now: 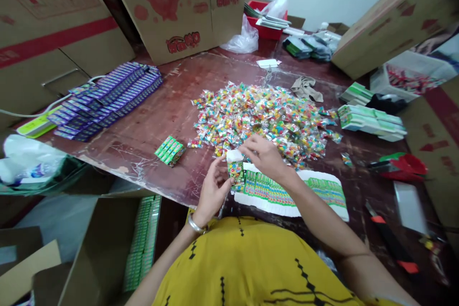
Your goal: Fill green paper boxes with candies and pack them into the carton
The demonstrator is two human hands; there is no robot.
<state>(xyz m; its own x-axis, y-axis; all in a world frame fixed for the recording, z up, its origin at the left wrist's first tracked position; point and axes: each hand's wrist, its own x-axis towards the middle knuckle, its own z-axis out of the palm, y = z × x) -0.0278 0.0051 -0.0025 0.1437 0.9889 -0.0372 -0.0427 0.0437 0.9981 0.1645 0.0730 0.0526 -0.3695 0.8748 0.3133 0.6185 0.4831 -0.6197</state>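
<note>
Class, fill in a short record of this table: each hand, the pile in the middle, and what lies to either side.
Left hand: holds small green box
Right hand: fingertips at the box's white top flap
Centre: heap of wrapped sweets on the table
Near edge: row of flat green cartons
Left side: stacked purple packs
Right side: stacked green packs

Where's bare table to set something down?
Bare tabletop between the purple boxes and the candy pile, and behind the pile toward the big carton. Crowded: front edge, flat green cartons; right side, green box stacks.
</note>
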